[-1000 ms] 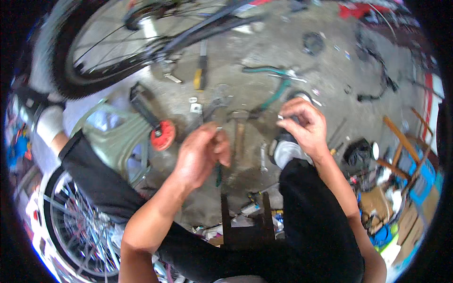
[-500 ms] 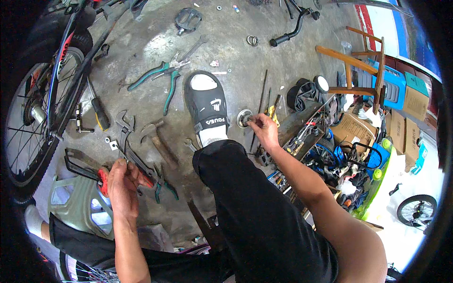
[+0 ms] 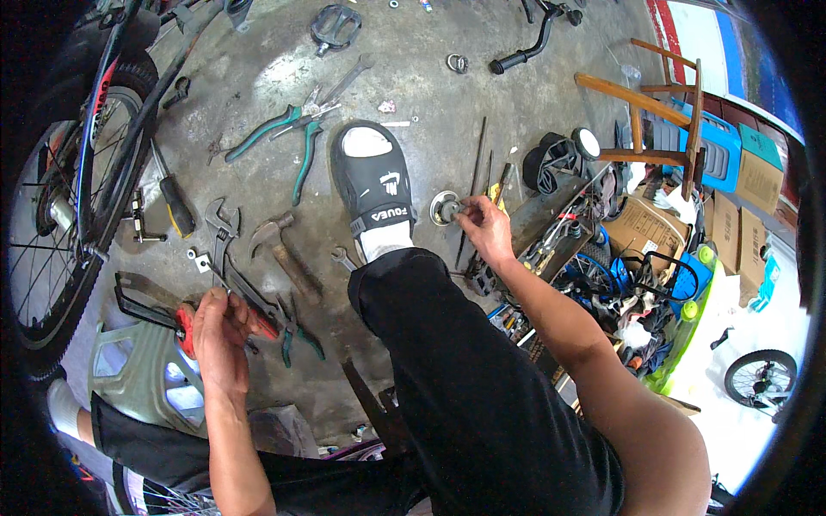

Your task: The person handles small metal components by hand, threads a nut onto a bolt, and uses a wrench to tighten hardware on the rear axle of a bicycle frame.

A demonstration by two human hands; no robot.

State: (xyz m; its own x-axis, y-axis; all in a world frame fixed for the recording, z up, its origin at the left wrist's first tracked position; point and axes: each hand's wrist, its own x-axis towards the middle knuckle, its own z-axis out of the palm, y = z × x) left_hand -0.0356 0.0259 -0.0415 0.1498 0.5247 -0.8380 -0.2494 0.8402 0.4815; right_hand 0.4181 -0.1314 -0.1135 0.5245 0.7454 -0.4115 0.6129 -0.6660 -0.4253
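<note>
My left hand (image 3: pixel 222 340) is closed, its fingertips pinching a thin metal rod (image 3: pixel 217 276) that points up and left. Below that hand lie red-handled pliers or a similar tool, partly hidden. To the right of my slippered foot (image 3: pixel 374 176), my right hand (image 3: pixel 485 230) pinches a small dark round part (image 3: pixel 453 211) at a shallow round metal dish (image 3: pixel 437 206). Whether the part touches the dish is hard to tell. An adjustable wrench (image 3: pixel 222 225), a claw hammer (image 3: pixel 287 258) and green-handled pliers (image 3: pixel 297 330) lie near my left hand.
A bicycle (image 3: pixel 103 172) stands at the left, beside a screwdriver (image 3: pixel 175 198). Farther off are green-handled cutters (image 3: pixel 305 163), a pedal (image 3: pixel 335 30) and handlebar (image 3: pixel 525 56). A wooden chair (image 3: pixel 637 103) and a cluttered parts box (image 3: pixel 551 241) occupy the right; a greenish stool (image 3: pixel 129 370) stands lower left.
My right hand still pinches the small dark part, its fingers slightly shifted at the dish. The left hand stays nearly in place with the rod. The view has moved slightly.
</note>
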